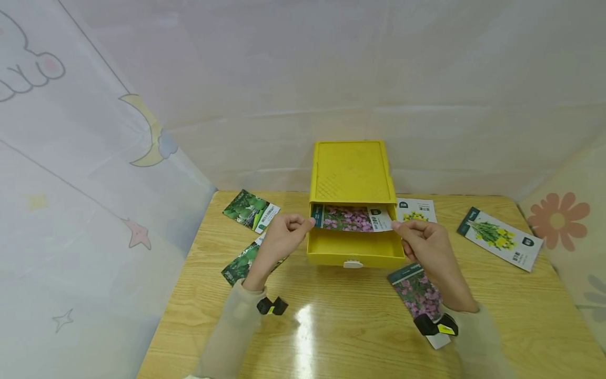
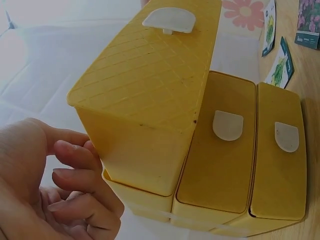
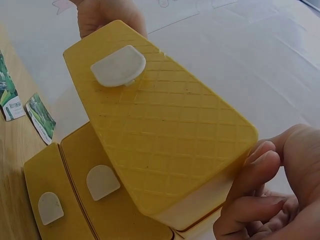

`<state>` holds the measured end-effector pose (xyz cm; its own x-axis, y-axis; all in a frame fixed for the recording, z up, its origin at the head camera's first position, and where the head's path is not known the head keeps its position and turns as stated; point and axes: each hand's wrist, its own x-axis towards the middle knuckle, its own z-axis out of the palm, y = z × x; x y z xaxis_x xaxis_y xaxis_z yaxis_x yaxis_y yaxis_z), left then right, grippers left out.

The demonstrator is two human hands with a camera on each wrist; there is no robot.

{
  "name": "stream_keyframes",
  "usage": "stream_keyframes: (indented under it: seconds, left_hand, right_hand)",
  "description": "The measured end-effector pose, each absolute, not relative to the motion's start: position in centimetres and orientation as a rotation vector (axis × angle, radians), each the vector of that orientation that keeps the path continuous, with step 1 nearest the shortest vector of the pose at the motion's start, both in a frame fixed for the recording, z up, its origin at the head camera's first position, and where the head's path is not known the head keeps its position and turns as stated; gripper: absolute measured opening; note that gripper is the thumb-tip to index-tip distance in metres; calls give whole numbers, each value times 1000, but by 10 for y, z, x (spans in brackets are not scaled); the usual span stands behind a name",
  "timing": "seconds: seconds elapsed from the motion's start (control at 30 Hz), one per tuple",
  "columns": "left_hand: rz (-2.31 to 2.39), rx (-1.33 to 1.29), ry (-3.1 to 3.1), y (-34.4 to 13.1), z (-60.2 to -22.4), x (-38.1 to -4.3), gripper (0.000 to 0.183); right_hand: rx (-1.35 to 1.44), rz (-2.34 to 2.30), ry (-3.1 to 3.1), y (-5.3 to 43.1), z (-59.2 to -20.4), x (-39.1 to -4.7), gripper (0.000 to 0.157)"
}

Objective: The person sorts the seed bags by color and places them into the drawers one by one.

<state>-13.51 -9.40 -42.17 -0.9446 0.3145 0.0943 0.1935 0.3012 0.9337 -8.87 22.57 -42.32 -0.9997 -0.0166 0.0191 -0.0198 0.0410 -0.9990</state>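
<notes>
A seed packet with pink flowers is held flat over the pulled-out top drawer of a yellow drawer box. My left hand pinches the packet's left end between thumb and fingers. At its right end my right hand pinches the other edge. In the left wrist view, the drawer front with its white pull hides the packet, and the left hand is beside the drawer's side. The right wrist view likewise shows only the right hand at the drawer's corner.
Two lower drawers are closed. Two green-leaf packets lie left of the box. On the right are yellow-flower packets, one partly behind the box, and another pink-flower packet below my right forearm. A cloth wall stands behind the wooden table.
</notes>
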Motion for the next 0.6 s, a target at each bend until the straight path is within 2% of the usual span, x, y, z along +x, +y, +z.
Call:
stream_keyframes:
  seconds: [0.3, 0.6]
  left_hand:
    - [1732, 485, 2495, -93, -429, -137, 42]
    - [1760, 436, 2501, -96, -432, -134, 33]
  right_hand:
    - [12, 2160, -2233, 223, -426, -89, 45]
    - [34, 2207, -2187, 226, -429, -88, 42]
